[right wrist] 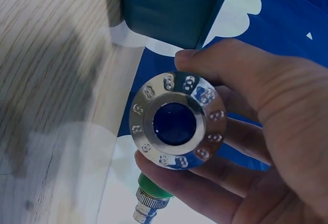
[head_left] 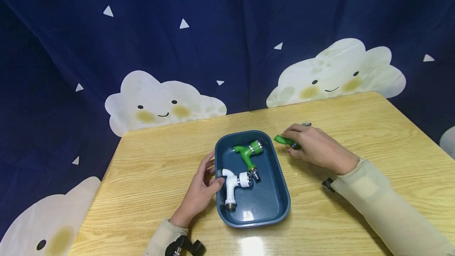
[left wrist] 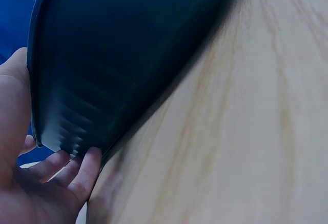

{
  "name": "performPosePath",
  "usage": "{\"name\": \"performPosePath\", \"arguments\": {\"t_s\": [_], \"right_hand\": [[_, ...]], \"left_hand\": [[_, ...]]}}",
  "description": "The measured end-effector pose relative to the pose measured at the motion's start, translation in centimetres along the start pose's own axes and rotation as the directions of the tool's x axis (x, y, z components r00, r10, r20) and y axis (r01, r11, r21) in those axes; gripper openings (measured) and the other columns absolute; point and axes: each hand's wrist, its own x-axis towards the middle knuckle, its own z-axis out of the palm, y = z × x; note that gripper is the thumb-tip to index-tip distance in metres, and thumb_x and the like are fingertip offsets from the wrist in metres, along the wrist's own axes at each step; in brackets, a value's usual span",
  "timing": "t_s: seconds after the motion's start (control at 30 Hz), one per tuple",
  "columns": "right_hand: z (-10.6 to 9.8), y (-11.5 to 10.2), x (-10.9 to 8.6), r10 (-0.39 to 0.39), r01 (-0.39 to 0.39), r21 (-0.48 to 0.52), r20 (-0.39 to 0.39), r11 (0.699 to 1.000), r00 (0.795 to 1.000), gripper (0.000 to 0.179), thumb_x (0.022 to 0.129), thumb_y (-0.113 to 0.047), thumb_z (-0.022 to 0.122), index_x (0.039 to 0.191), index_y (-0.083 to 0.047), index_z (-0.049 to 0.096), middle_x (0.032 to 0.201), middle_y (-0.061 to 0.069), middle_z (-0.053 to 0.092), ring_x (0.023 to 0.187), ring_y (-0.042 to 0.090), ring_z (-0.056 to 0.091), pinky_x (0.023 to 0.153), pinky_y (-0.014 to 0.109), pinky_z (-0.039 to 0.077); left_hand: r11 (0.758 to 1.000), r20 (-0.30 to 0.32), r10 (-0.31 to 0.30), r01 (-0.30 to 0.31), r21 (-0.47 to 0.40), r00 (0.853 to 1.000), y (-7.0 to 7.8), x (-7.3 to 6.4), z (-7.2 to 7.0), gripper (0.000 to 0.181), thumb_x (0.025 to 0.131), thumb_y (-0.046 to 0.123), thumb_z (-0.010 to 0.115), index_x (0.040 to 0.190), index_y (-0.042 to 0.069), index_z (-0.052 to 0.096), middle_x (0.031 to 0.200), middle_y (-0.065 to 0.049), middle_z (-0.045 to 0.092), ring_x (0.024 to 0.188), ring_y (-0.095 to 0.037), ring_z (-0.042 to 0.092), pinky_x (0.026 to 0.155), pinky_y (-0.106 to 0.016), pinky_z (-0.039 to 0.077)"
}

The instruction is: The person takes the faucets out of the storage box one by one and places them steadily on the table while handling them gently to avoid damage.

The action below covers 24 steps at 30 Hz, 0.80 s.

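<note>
A dark blue plastic tray (head_left: 266, 200) stands on the table, with a green faucet (head_left: 245, 154) and a white faucet (head_left: 230, 187) lying inside. On its left side, my left hand (head_left: 200, 189) grips the wall, thumb over the rim and fingers against the outside. My right hand (head_left: 316, 147) holds another green faucet (head_left: 282, 140) just beyond the tray's right side, above the table. In the right wrist view, the thumb and fingers curl round its chrome handle (right wrist: 174, 124), which has a dark blue centre; much of its green body is hidden there.
The wooden table (head_left: 156, 177) runs back to a dark blue curtain (head_left: 199, 58) printed with clouds and white triangles. A black strap mount (head_left: 185, 246) sits on the left wrist, another black piece (head_left: 328, 185) by the right cuff.
</note>
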Motion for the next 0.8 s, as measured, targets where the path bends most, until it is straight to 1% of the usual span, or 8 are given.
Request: {"name": "performPosePath", "arguments": {"t_s": [0.2, 0.4, 0.57, 0.8], "right_hand": [[0.07, 0.18, -0.01, 0.019, -0.019, 0.006, 0.015, 1.000, 1.000, 0.035, 0.085, -0.015, 0.082, 0.118, -0.004, 0.074, 0.119, 0.011, 0.072, 0.098, 0.025, 0.073, 0.084, 0.045, 0.061], [0.35, 0.47, 0.01, 0.018, -0.018, -0.004, 0.017, 1.000, 1.000, 0.035, 0.085, -0.014, 0.082, 0.118, -0.004, 0.074, 0.117, 0.011, 0.072, 0.098, 0.025, 0.073, 0.084, 0.045, 0.061], [0.52, 0.70, 0.02, 0.026, -0.026, -0.003, 0.029, 1.000, 0.999, 0.035, 0.085, -0.015, 0.082, 0.118, -0.004, 0.074, 0.117, 0.011, 0.072, 0.097, 0.025, 0.072, 0.084, 0.045, 0.061], [0.68, 1.00, 0.03, 0.043, -0.043, -0.009, 0.058, 0.999, 0.997, 0.037, 0.085, -0.015, 0.083, 0.119, -0.003, 0.074, 0.117, 0.012, 0.072, 0.097, 0.025, 0.072, 0.084, 0.046, 0.061]], "left_hand": [[1.000, 0.003, 0.008, -0.008, 0.005, 1.000, -0.02, -0.02, 0.00, 0.078, 0.096, 0.005, 0.062, 0.163, 0.023, 0.028, 0.154, -0.019, 0.046, 0.140, -0.039, 0.054, 0.095, -0.019, 0.055], [1.000, 0.004, -0.002, 0.002, 0.004, 1.000, -0.08, 0.02, -0.05, 0.077, 0.096, 0.005, 0.063, 0.162, 0.025, 0.029, 0.154, -0.018, 0.047, 0.141, -0.038, 0.054, 0.095, -0.019, 0.054], [1.000, 0.003, 0.013, -0.013, 0.004, 1.000, -0.10, -0.02, -0.01, 0.077, 0.096, 0.006, 0.063, 0.162, 0.022, 0.029, 0.154, -0.021, 0.046, 0.140, -0.041, 0.054, 0.096, -0.020, 0.055], [1.000, 0.003, 0.005, -0.005, 0.017, 1.000, -0.13, -0.03, -0.04, 0.077, 0.096, 0.006, 0.063, 0.163, 0.024, 0.028, 0.155, -0.019, 0.047, 0.141, -0.039, 0.054, 0.097, -0.019, 0.054]]}}
